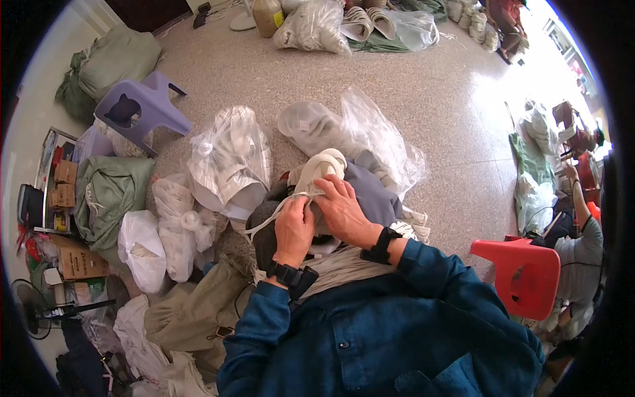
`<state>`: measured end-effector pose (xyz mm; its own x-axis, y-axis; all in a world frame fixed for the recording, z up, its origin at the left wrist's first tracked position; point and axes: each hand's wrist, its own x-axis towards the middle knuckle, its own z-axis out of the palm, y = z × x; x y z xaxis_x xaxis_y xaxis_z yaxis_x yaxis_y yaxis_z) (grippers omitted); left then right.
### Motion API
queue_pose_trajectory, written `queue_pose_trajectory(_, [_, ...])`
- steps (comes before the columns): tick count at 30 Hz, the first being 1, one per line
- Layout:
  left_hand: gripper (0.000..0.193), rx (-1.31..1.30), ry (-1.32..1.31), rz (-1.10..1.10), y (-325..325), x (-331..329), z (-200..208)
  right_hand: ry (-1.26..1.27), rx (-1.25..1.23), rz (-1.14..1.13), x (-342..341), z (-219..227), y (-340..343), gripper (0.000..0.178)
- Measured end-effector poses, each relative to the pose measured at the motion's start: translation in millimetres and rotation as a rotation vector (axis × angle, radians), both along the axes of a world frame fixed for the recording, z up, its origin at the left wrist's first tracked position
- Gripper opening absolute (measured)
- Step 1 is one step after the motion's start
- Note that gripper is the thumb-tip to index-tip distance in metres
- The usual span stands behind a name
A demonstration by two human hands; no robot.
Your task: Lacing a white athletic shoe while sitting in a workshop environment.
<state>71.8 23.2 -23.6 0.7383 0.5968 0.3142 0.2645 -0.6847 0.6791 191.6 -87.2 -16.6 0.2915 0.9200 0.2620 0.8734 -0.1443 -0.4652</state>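
Note:
A cream-white shoe (321, 170) rests on my lap, its toe pointing away from me. A pale flat shoelace (263, 225) trails from its upper, down to the left. My left hand (294, 230) is closed at the lacing, with the lace pinched between thumb and fingers. On the shoe's right side my right hand (344, 213) is closed, fingertips bent over the upper beside the lace. The exact grip of those fingertips is partly hidden. A grey cloth (370, 192) lies under and beside the shoe, and a bundle of pale laces (350, 266) lies across my lap.
Clear plastic bags of pale shoe parts (231, 159) stand ahead to the left, with another clear bag (380, 142) ahead to the right. A purple stool (149, 109) is far left, a red stool (519, 274) at right. Another person (579, 258) sits beyond it.

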Motion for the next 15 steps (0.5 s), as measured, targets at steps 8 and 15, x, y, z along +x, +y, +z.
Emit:
queue_pose_trajectory(8, [0.012,-0.195,-0.022,0.012,0.4,-2.1,2.4,-0.004,0.148,-0.103,-0.5,-8.2,14.6,0.013])
queue_pose_trajectory(15, [0.006,-0.169,0.002,0.045,-0.4,-4.4,1.4,-0.051,0.147,-0.249,76.3,-1.1,-84.4,0.010])
